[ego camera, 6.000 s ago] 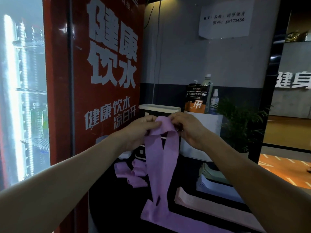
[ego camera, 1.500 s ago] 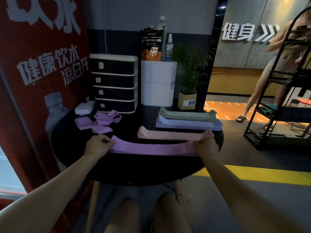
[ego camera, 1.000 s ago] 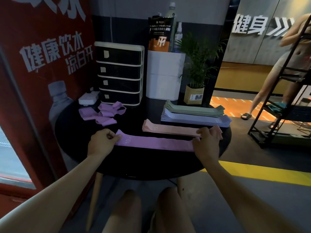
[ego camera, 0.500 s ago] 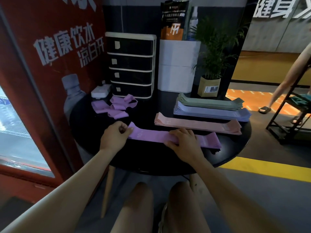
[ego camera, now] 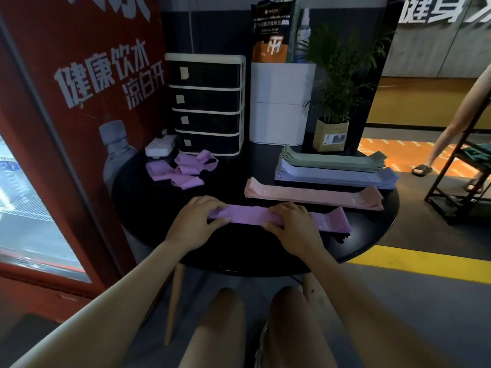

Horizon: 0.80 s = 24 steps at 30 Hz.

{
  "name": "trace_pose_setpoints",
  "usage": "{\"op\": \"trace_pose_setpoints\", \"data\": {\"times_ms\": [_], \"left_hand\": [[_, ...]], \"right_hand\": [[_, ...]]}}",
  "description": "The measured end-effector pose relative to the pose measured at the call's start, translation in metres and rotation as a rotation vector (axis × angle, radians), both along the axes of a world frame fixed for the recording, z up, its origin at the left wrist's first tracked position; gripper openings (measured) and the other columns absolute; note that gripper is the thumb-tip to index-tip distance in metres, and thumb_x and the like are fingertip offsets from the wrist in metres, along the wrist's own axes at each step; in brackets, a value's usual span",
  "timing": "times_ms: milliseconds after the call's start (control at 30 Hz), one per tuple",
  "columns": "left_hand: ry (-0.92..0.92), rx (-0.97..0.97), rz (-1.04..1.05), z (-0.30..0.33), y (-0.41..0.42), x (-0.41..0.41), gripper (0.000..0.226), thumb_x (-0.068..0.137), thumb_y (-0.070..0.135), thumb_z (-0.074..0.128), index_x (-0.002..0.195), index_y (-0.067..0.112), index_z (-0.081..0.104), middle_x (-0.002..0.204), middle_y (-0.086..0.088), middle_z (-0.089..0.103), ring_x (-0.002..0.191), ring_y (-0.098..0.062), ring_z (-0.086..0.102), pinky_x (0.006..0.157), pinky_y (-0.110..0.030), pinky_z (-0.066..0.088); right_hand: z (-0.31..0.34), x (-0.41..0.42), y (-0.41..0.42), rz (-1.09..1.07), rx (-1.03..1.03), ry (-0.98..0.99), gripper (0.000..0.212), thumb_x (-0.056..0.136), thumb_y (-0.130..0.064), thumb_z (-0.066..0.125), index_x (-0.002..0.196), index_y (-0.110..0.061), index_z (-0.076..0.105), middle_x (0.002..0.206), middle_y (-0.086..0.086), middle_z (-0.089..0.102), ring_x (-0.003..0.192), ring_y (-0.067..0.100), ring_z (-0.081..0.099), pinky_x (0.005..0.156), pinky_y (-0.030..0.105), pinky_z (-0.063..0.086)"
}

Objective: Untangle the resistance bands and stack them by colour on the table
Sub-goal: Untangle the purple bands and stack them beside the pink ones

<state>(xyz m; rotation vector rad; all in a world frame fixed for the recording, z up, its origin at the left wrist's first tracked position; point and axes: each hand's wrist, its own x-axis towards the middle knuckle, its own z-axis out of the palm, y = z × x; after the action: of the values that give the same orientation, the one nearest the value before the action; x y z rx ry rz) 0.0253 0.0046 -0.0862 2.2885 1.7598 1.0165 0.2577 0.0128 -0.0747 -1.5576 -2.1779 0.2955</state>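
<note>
Purple band (ego camera: 329, 221) flat under both hands (ego camera: 195, 221)

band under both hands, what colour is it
Purple: the band lying flat under both hands, seen in the head view.
</note>
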Motion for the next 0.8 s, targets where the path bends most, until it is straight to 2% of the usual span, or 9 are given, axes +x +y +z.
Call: {"op": "trace_pose_setpoints", "data": {"times_ms": [133, 200, 267, 333, 400, 467, 533, 600, 800], "left_hand": [[-0.012, -0.003, 0.005, 0.0, 0.001, -0.001, 0.032, 0.083, 0.039, 0.066, 0.111, 0.024, 0.066, 0.106, 0.019, 0.053, 0.107, -0.009, 0.046, 0.09, -0.021, 0.036], [-0.019, 0.012, 0.018, 0.001, 0.001, -0.002, 0.034, 0.081, 0.046, 0.066, 0.107, 0.025, 0.067, 0.106, 0.02, 0.053, 0.107, -0.009, 0.047, 0.089, -0.02, 0.035], [-0.055, 0.016, 0.007, 0.005, 0.001, -0.002, 0.048, 0.076, 0.061, 0.055, 0.104, 0.026, 0.069, 0.106, 0.02, 0.054, 0.105, -0.007, 0.048, 0.09, -0.02, 0.035], [-0.119, 0.006, -0.017, 0.01, 0.006, -0.007, 0.059, 0.073, 0.064, 0.041, 0.103, 0.022, 0.069, 0.105, 0.016, 0.057, 0.102, -0.005, 0.049, 0.09, -0.021, 0.038], [-0.14, 0.006, -0.016, 0.014, 0.017, -0.019, 0.051, 0.078, 0.057, 0.046, 0.102, 0.018, 0.068, 0.104, 0.009, 0.061, 0.101, -0.008, 0.054, 0.09, -0.025, 0.043], [-0.131, 0.026, 0.027, 0.018, 0.032, -0.034, 0.027, 0.086, 0.037, 0.06, 0.102, 0.017, 0.068, 0.106, 0.003, 0.063, 0.102, -0.012, 0.056, 0.091, -0.031, 0.046], [-0.123, 0.047, 0.088, 0.023, 0.045, -0.048, 0.018, 0.087, 0.022, 0.064, 0.103, 0.016, 0.067, 0.108, 0.002, 0.061, 0.101, -0.01, 0.054, 0.087, -0.026, 0.043], [-0.103, 0.041, 0.155, 0.027, 0.058, -0.06, 0.022, 0.085, 0.019, 0.066, 0.106, 0.014, 0.065, 0.107, 0.001, 0.057, 0.101, -0.011, 0.051, 0.079, -0.02, 0.037], [0.001, -0.038, 0.233, 0.016, 0.087, -0.081, 0.039, 0.076, 0.021, 0.075, 0.113, 0.015, 0.062, 0.113, -0.004, 0.056, 0.106, -0.019, 0.051, 0.084, -0.03, 0.043]], "right_hand": [[0.001, 0.0, -0.001, -0.001, -0.011, 0.001, 0.046, 0.09, -0.041, 0.055, 0.132, -0.025, 0.049, 0.138, -0.002, 0.045, 0.127, 0.023, 0.037, 0.104, 0.035, 0.03], [0.004, -0.001, 0.0, 0.001, -0.007, 0.007, 0.044, 0.089, -0.042, 0.056, 0.13, -0.025, 0.052, 0.136, -0.002, 0.045, 0.127, 0.023, 0.037, 0.104, 0.035, 0.029], [0.01, -0.005, 0.005, 0.005, 0.003, 0.021, 0.039, 0.09, -0.038, 0.055, 0.126, -0.023, 0.056, 0.134, -0.002, 0.046, 0.125, 0.022, 0.038, 0.104, 0.035, 0.03], [0.02, -0.015, 0.014, 0.035, 0.034, 0.057, 0.033, 0.091, -0.033, 0.056, 0.121, -0.019, 0.06, 0.129, 0.001, 0.051, 0.12, 0.024, 0.043, 0.103, 0.038, 0.035], [0.03, -0.03, 0.028, 0.08, 0.05, 0.118, 0.028, 0.09, -0.027, 0.059, 0.115, -0.016, 0.065, 0.121, 0.005, 0.057, 0.113, 0.026, 0.05, 0.098, 0.04, 0.041], [0.039, -0.049, 0.045, 0.12, 0.024, 0.162, 0.025, 0.089, -0.022, 0.06, 0.113, -0.013, 0.065, 0.117, 0.008, 0.057, 0.108, 0.027, 0.053, 0.097, 0.036, 0.042], [0.044, -0.069, 0.061, 0.163, 0.003, 0.165, 0.027, 0.088, -0.018, 0.061, 0.114, -0.011, 0.064, 0.117, 0.011, 0.056, 0.108, 0.029, 0.054, 0.098, 0.037, 0.042], [0.046, -0.088, 0.079, 0.203, -0.02, 0.185, 0.029, 0.087, -0.016, 0.061, 0.115, -0.01, 0.064, 0.119, 0.013, 0.057, 0.11, 0.029, 0.055, 0.098, 0.04, 0.044], [0.045, -0.133, 0.115, 0.264, -0.105, 0.212, 0.028, 0.088, -0.009, 0.059, 0.116, -0.008, 0.063, 0.119, 0.009, 0.063, 0.108, 0.024, 0.059, 0.095, 0.033, 0.047]]}}
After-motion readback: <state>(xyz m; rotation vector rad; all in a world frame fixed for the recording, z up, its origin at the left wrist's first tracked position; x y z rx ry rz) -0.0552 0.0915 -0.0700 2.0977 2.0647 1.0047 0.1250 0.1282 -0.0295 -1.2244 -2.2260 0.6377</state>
